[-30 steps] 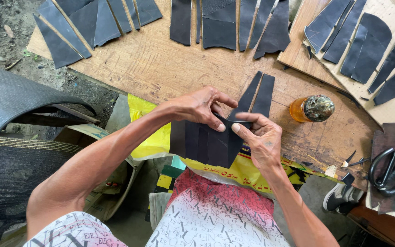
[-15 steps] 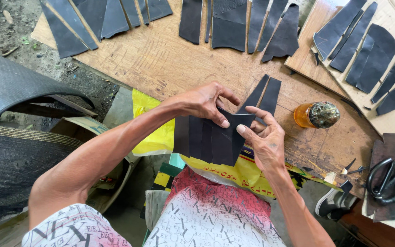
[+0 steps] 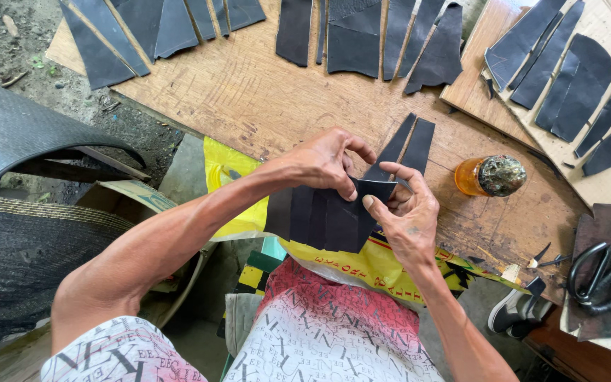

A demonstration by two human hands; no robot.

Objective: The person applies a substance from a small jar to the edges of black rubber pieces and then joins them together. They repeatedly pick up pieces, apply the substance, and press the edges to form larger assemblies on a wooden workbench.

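Far left, 9 o'clock: a curved dark woven sheet (image 3: 30,134) over bare ground, off the bench.

Upper left, 11 o'clock: a row of dark cut strips (image 3: 143,32) laid along the far edge of the wooden bench (image 3: 249,99); the bench's left edge runs diagonally down toward 7 o'clock. Bare wood lies open between this row and the hands.

Centre: left hand (image 3: 323,163), fingers bent and pressed together, pinching the top edge of a fanned stack of dark pieces (image 3: 323,219). The stack is held just above the near bench edge, over a yellow printed bag (image 3: 231,177) that hangs off that edge.

Just right of centre: right hand (image 3: 408,216), thumb and forefinger pinching the stack's right corner, the other fingers curled beneath. Two narrow dark strips (image 3: 408,145) lie flat on the bench just behind the hands.

Top centre, 12 o'clock: more dark panels (image 3: 369,39) at the far edge.

Right, 3 o'clock: an amber jar (image 3: 468,177) lying on its side, crusted lid (image 3: 501,175) on; contents cannot be told. Open wood around it.

Upper right, 1 o'clock: a raised board (image 3: 489,92) bearing curved dark pieces (image 3: 574,78).

Lower right, 4 o'clock: black-handled scissors (image 3: 602,272) on a brown scrap (image 3: 595,226), near the bench corner; small offcuts (image 3: 542,258) beside it.
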